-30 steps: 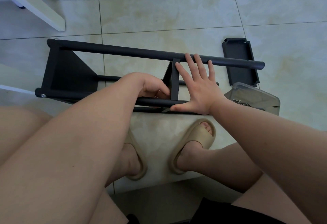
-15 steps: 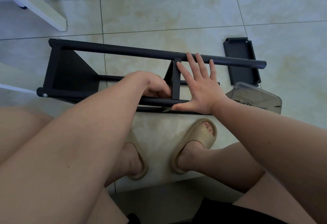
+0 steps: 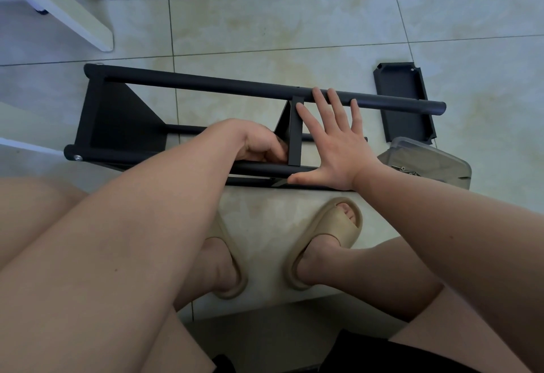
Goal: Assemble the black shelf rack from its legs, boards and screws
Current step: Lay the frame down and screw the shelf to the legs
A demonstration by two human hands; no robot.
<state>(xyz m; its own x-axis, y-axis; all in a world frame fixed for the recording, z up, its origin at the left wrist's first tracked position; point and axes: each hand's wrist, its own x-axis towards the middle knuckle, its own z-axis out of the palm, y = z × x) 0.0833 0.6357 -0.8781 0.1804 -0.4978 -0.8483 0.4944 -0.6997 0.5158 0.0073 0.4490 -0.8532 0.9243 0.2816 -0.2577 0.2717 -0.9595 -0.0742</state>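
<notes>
R hand (image 3: 338, 152) flat on rack (image 3: 206, 82), L hand (image 3: 260, 146) curled

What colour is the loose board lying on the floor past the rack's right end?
Black. The loose board shows best in the head view.

Both forearms are bare up to the near edge of the view, and the left hand (image 3: 259, 146) and right hand (image 3: 338, 149) are bare as well. The bare legs end in tan foam slides with thick, rounded straps: the left slide (image 3: 232, 291) is partly behind the arm, the right slide (image 3: 326, 225) is open-toed. At the near edge are black shorts (image 3: 382, 352)
</notes>
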